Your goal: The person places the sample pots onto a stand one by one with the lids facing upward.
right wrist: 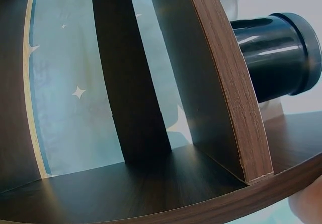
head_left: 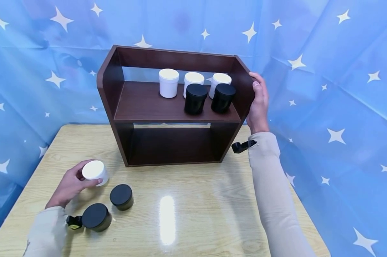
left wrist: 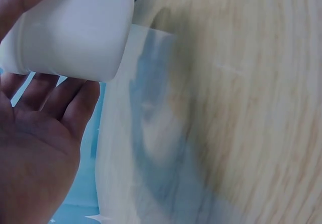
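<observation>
My left hand holds a white lidded jar at the left of the table, the thumb on its near side. In the left wrist view the white jar lies sideways across the picture, with fingers behind it. My right hand grips the right side panel of a dark brown two-tier shelf from outside. Its thumb is against the panel and a finger reaches the upper edge. The right wrist view shows the shelf's side panel and a bit of skin at the corner.
On the upper tier three white jars stand behind two black jars. Two low black jars stand on the wooden table, right of my left forearm. Star-patterned blue cloth hangs around the table.
</observation>
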`<state>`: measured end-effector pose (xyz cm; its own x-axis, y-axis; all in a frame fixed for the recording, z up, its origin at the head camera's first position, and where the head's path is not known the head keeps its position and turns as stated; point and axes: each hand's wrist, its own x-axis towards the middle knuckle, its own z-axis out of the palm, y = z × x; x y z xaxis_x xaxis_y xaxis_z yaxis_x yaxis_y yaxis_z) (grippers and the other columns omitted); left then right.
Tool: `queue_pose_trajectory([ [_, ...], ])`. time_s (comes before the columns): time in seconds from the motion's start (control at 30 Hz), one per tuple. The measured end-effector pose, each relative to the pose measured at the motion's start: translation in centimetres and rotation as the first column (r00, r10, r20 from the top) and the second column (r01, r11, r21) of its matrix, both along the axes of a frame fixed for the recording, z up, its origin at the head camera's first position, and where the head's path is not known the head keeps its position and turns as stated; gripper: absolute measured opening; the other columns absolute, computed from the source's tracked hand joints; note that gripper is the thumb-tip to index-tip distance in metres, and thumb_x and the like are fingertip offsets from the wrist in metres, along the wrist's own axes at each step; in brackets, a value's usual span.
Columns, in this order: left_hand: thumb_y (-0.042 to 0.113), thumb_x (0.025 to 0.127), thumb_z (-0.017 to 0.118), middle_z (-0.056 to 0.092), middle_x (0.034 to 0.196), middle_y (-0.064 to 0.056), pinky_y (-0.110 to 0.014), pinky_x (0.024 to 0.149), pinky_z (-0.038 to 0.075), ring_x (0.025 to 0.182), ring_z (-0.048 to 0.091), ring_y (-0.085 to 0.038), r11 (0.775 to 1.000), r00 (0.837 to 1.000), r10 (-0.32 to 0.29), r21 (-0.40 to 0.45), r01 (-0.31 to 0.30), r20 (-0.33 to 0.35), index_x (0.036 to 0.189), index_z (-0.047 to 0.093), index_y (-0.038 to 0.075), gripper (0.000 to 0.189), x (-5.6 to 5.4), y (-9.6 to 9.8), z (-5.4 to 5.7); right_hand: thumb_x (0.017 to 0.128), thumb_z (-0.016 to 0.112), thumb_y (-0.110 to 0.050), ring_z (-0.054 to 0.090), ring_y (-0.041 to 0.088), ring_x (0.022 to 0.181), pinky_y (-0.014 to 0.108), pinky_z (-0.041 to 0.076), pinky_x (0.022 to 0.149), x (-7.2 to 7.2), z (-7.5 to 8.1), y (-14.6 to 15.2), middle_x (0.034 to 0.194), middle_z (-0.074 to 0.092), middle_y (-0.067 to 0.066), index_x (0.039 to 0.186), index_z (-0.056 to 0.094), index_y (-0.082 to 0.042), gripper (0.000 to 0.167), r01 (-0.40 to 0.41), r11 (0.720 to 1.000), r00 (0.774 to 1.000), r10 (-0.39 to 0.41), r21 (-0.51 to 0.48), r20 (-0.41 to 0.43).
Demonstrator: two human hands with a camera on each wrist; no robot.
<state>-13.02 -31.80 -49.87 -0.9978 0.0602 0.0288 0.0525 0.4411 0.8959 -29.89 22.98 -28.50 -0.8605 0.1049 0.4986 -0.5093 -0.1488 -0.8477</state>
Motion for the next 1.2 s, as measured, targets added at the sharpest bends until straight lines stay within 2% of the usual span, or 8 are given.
queue_pose_trajectory([
  [0.27, 0.012, 0.084, 0.08, 0.055, 0.115, 0.027, -0.01, 0.079, 0.049, 0.099, 0.058, 0.012, 1.0, 0.999, 0.015, -0.015, -0.015, -0.033, 0.142, 0.05, 0.007, 0.065, 0.2, -0.3, 0.9, 0.106, 0.039, -0.027, 0.054, 0.027, 0.12, 0.036, 0.049, 0.094, 0.2, 0.3, 0.1, 0.139, 0.052, 0.006, 0.138, 0.055, -0.018, 0.037, 0.0, 1.0, 1.0, 0.0, -0.011, 0.0],
  [0.67, 0.014, 0.083, 0.082, 0.056, 0.112, 0.028, -0.009, 0.078, 0.048, 0.095, 0.057, 0.011, 0.996, 0.996, 0.077, -0.041, -0.079, -0.052, 0.141, 0.051, 0.01, 0.066, 0.7, -0.5, 2.2, 0.106, 0.041, -0.028, 0.054, 0.029, 0.12, 0.038, 0.049, 0.094, 0.5, 0.4, -0.1, 0.138, 0.053, 0.007, 0.138, 0.055, -0.019, 0.037, 0.005, 1.0, 1.0, -0.005, 0.008, -0.001],
  [0.9, 0.013, 0.083, 0.082, 0.055, 0.112, 0.029, -0.009, 0.076, 0.048, 0.095, 0.057, 0.01, 0.994, 0.994, 0.094, -0.042, -0.096, -0.064, 0.141, 0.052, 0.011, 0.066, 1.0, 0.0, 3.2, 0.106, 0.039, -0.026, 0.054, 0.027, 0.119, 0.036, 0.05, 0.094, 0.3, 0.1, 0.1, 0.139, 0.052, 0.005, 0.139, 0.054, -0.018, 0.037, -0.003, 1.0, 1.0, 0.003, -0.012, 0.005],
  [1.2, 0.01, 0.082, 0.081, 0.056, 0.114, 0.028, -0.009, 0.077, 0.048, 0.096, 0.057, 0.009, 0.994, 0.991, 0.105, -0.025, -0.107, -0.085, 0.141, 0.053, 0.013, 0.065, 1.6, 1.0, 4.8, 0.106, 0.039, -0.023, 0.055, 0.029, 0.117, 0.037, 0.05, 0.093, 1.3, 0.9, -0.6, 0.137, 0.053, 0.01, 0.139, 0.054, -0.015, 0.037, -0.019, 1.0, 1.0, 0.019, -0.01, -0.001],
])
